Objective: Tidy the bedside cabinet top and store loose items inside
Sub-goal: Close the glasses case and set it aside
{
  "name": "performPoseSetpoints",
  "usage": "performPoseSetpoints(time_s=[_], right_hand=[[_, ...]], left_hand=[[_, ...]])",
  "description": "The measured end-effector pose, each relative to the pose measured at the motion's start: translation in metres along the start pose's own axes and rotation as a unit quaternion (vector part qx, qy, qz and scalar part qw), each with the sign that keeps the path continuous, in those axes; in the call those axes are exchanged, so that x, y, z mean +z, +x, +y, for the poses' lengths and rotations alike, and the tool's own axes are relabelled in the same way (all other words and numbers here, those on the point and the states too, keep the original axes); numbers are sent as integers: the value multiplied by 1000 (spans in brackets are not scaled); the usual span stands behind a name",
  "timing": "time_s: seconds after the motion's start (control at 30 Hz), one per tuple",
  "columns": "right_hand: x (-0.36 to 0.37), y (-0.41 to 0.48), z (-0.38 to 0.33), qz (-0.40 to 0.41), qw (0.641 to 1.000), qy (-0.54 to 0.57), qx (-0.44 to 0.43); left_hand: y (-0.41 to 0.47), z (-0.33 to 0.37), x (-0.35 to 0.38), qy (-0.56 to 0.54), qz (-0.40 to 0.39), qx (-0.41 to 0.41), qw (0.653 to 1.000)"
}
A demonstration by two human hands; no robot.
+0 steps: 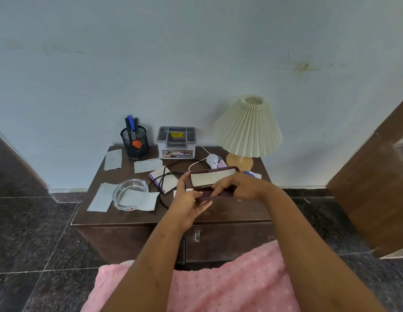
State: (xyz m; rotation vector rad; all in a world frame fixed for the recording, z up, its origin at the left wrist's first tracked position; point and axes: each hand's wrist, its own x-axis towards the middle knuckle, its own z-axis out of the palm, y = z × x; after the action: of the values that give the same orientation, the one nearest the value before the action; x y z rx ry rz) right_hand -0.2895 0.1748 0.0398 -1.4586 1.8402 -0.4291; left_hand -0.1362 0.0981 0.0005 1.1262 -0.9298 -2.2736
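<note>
A maroon case [213, 180] with a pale lining stands open above the dark wooden cabinet top [229, 210]. My left hand [188, 200] grips its left end and lower half, and my right hand [237, 186] holds its right front edge. On the top lie several grey paper sheets [113, 159], a glass ashtray [130, 194], a purple-edged notebook [163, 179] crossed by a black cable [162, 190], and a white bulb [212, 160].
At the back stand a black mesh pen holder [135, 144], a grey storage box [176, 143] and a pleated cream lamp [249, 129]. The cabinet door with a metal handle [197, 236] is closed. Pink cloth [229, 284] covers my lap. Brown wooden panels [376, 188] rise at right.
</note>
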Motion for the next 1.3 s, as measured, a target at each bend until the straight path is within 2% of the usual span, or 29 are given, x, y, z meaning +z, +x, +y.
performPoseSetpoints(time_s=[0.1, 0.2, 0.3, 0.43, 0.73, 0.87, 1.03, 1.1, 1.2, 1.3], right_hand=[[-9, -3, 17, 37, 996, 54, 52], [-14, 3, 46, 161, 972, 131, 108], [-18, 13, 80, 251, 946, 37, 201], [-13, 21, 108, 248, 918, -59, 305], [-6, 29, 108, 250, 891, -101, 366], [-19, 18, 89, 293, 895, -65, 329], [-14, 5, 41, 231, 962, -27, 140], [-4, 7, 21, 208, 972, -61, 92], [11, 15, 0, 172, 969, -164, 72], [19, 23, -9, 121, 969, -207, 59]], left_hand=[[6, -8, 8, 31, 24, -13, 999], [13, -12, 13, 46, 56, -24, 997], [16, -16, 16, 66, 61, -25, 996], [16, -19, 20, 83, 64, -24, 994], [16, -19, 22, 113, 64, -32, 991], [13, -14, 21, 132, 58, -31, 989], [8, -9, 11, 161, 35, -15, 986], [4, -7, 6, 154, 35, -19, 987], [-4, -4, 0, 161, 32, -21, 986], [-9, 1, -9, 149, 42, -7, 988]])
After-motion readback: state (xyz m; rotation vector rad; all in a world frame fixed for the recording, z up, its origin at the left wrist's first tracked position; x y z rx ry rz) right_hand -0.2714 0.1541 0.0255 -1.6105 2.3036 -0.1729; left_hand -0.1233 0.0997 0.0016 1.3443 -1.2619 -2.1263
